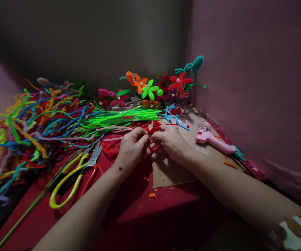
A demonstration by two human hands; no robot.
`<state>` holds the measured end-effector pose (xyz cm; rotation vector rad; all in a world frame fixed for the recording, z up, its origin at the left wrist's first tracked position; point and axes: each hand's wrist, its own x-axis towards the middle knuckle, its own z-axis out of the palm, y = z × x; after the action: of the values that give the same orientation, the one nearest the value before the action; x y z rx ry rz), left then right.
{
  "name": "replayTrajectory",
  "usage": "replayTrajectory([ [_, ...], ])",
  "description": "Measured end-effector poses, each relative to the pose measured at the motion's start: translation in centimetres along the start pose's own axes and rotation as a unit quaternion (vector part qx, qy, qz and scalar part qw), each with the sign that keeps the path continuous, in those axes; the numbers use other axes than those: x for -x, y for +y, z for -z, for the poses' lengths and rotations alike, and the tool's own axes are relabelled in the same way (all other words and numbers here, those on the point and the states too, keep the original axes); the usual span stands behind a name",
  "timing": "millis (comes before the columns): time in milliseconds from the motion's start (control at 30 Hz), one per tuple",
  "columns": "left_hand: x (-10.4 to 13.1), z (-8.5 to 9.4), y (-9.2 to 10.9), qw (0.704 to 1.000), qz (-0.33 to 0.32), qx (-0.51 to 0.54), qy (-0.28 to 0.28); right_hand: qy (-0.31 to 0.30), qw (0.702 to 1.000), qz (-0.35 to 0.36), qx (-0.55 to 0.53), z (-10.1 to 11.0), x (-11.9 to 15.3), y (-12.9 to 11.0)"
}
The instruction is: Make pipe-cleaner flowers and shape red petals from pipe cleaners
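My left hand (134,143) and my right hand (168,139) meet over the near left part of a cardboard sheet (176,174). Between their fingertips is a red pipe-cleaner flower (155,130), with a pale bit standing up at its middle. Both hands are closed, thumb and fingers pinching the red petals. Fingers cover much of the flower, so its full shape is hidden. More red pipe cleaners (110,150) lie just left of my left hand. Scissors (93,160) with yellow and red handles rest on the red cloth nearby.
A large tangle of coloured pipe cleaners (35,122) fills the left side. Bright green ones (124,116) lie bundled behind my hands. Finished-looking flowers (150,90) stand at the back wall. A pink glue gun (214,139) lies on the right, beside the pinkish wall.
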<state>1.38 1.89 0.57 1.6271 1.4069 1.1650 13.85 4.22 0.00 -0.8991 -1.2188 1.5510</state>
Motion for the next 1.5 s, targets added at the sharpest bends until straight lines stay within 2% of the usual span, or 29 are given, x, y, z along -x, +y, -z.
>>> replayTrajectory([
  [167, -0.4, 0.6, 0.3, 0.997, 0.046, 0.052, -0.032, -0.012, 0.999, -0.002, -0.037, 0.2, -0.1, -0.2],
  [233, -0.4, 0.7, 0.4, 0.997, 0.050, 0.052, -0.036, 0.004, 0.999, 0.029, -0.042, 0.4, -0.3, -0.4],
  [367, -0.3, 0.7, 0.8, 0.995, 0.061, 0.064, -0.046, 0.036, 0.995, 0.089, 0.018, 0.7, -0.4, -0.5],
  [600, -0.2, 0.9, 0.7, 0.996, 0.037, 0.071, -0.029, 0.033, 0.993, 0.094, 0.058, 0.5, -0.2, -0.3],
  [767, -0.4, 1.0, 0.8, 0.993, 0.028, 0.112, -0.036, 0.021, 0.996, 0.086, 0.017, 0.5, -0.1, -0.6],
  [933, -0.3, 1.0, 1.3, 0.996, 0.036, 0.079, -0.035, 0.022, 0.995, 0.091, -0.019, 0.6, 0.0, -0.6],
  [1100, -0.3, 0.9, 1.3, 0.995, 0.043, 0.089, -0.021, 0.017, 0.994, 0.097, -0.055, 0.6, -0.2, -0.6],
  [1367, -0.4, 1.0, 1.2, 0.997, 0.043, 0.057, -0.021, -0.017, 0.995, 0.099, 0.011, 0.9, -0.4, -0.5],
  [1500, -0.2, 0.7, 1.3, 0.998, 0.045, 0.047, -0.022, -0.010, 0.997, 0.071, 0.010, 0.5, -0.1, -0.2],
])
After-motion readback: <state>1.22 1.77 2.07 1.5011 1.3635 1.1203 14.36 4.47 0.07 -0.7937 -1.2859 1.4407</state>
